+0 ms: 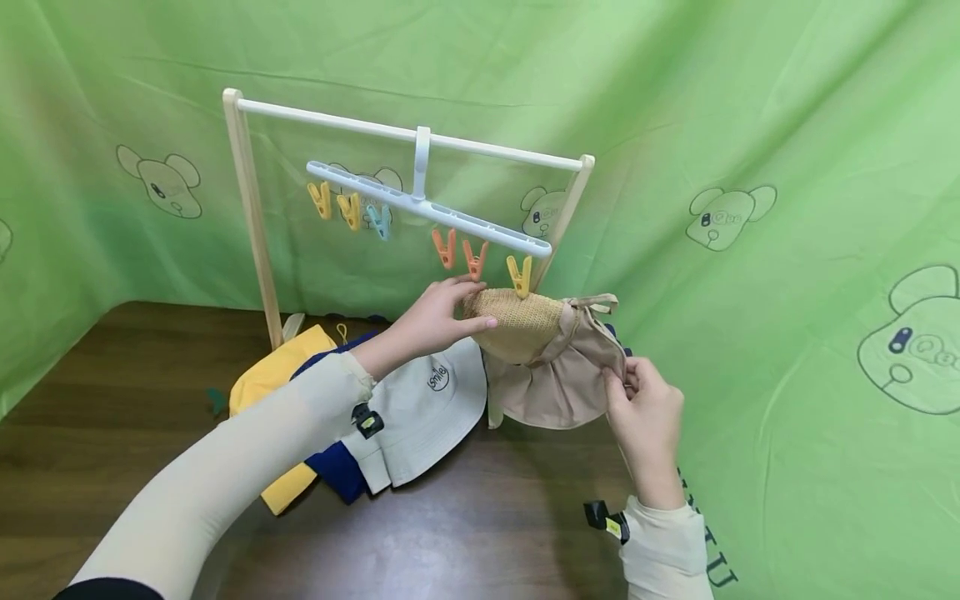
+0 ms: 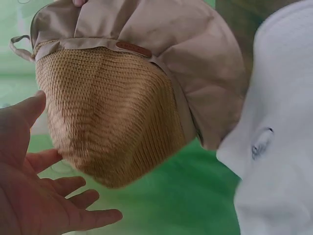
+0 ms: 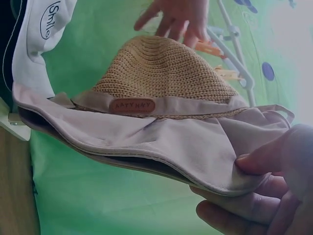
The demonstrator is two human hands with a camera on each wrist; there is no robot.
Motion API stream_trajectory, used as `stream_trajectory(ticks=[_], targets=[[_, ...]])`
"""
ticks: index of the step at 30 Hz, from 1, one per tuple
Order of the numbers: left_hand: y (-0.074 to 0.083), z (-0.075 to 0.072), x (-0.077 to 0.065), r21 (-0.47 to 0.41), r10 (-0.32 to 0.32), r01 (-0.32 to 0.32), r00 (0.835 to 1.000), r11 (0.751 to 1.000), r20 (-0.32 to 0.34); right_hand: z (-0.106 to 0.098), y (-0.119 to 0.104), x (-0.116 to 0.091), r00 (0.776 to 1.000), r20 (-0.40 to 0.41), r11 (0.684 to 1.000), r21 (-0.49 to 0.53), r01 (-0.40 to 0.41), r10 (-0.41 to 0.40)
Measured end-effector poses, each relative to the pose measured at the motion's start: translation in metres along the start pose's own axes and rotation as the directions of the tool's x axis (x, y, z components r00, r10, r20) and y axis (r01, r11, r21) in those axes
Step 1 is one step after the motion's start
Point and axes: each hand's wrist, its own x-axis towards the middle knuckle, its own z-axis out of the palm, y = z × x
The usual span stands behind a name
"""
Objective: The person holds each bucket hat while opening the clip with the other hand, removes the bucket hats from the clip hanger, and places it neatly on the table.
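A sun hat with a woven straw crown (image 1: 517,321) and a beige fabric brim (image 1: 558,387) hangs sideways below the right end of a pale blue clip hanger (image 1: 480,225). The hanger's end yellow clothespin (image 1: 519,275) overlaps the crown's upper edge in the head view. My right hand (image 1: 648,417) pinches the brim's right edge between thumb (image 3: 259,159) and fingers. At the crown's other end, my left hand (image 1: 431,321) has its fingers spread, fingertips right at the straw (image 2: 107,122). A brown label (image 3: 132,105) shows on the hat band.
A wooden rack with a white rod (image 1: 330,121) carries the hanger. Several other clothespins (image 1: 349,212) hang along it. On the dark wooden table (image 1: 450,525) lie a white bucket hat (image 1: 431,417) marked "smile", a navy item (image 1: 341,471) and a yellow item (image 1: 277,367). Green cloth (image 1: 787,333) surrounds everything.
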Motion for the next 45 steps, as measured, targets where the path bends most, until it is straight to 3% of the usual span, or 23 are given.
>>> stream_trajectory(ticks=[15, 24, 30, 45], targets=[[-0.036, -0.046, -0.067, -0.043, -0.065, 0.065, 0.998, 0.997, 0.001, -0.022, 0.002, 0.003, 0.998, -0.047, 0.999, 0.023, 0.038, -0.037], [-0.052, -0.057, -0.103, -0.097, -0.096, 0.099, 0.995, 0.990, 0.033, -0.039, 0.007, 0.001, 0.998, -0.049, 0.999, 0.019, 0.034, -0.033], [-0.058, -0.059, -0.116, -0.101, -0.112, 0.114, 0.993, 0.988, 0.032, -0.049, 0.012, 0.002, 0.999, -0.047, 1.000, 0.018, 0.023, -0.022], [-0.067, -0.057, -0.129, -0.109, -0.098, 0.100, 0.995, 0.989, 0.027, -0.073, 0.014, 0.000, 0.997, -0.068, 1.000, -0.020, 0.023, -0.025]])
